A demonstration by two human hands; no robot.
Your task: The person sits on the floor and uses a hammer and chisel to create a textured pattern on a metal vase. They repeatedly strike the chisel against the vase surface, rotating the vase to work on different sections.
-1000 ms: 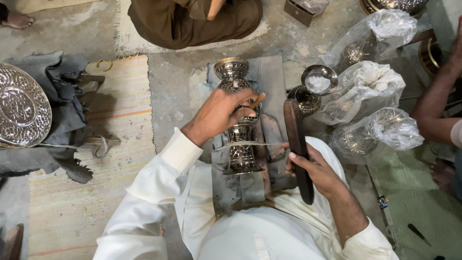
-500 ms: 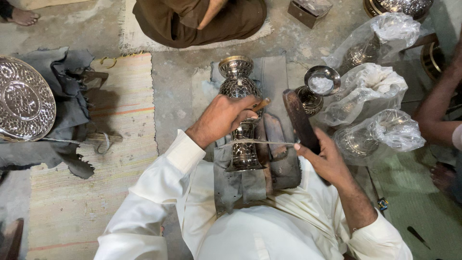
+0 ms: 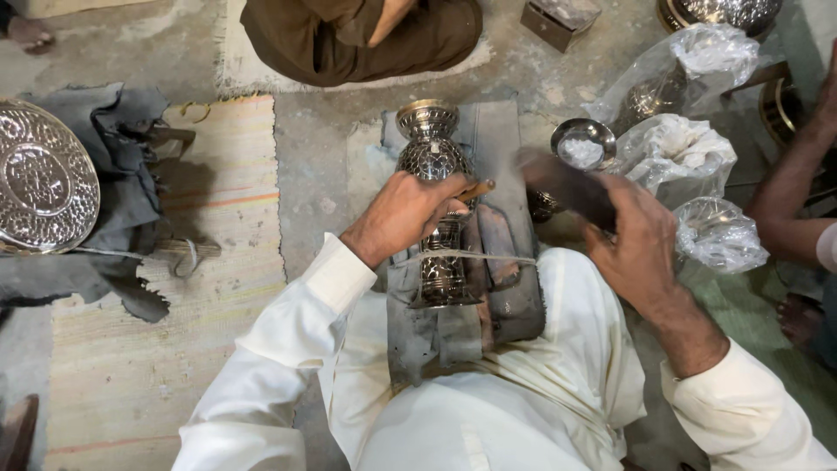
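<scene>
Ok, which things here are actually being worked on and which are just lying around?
In use:
left hand gripping the engraved metal vase
thin wooden tool under that hand
right hand holding a dark, blurred mallet
grey pad under the vase

Lying about:
engraved round tray
plastic-wrapped metalware
small bowl of white powder
striped mat

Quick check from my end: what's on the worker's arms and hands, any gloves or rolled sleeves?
No gloves: the left hand and right hand are bare. Both arms wear long, loose cream-white sleeves with plain cuffs reaching the wrists, unrolled. No watch or rings are visible.
</scene>
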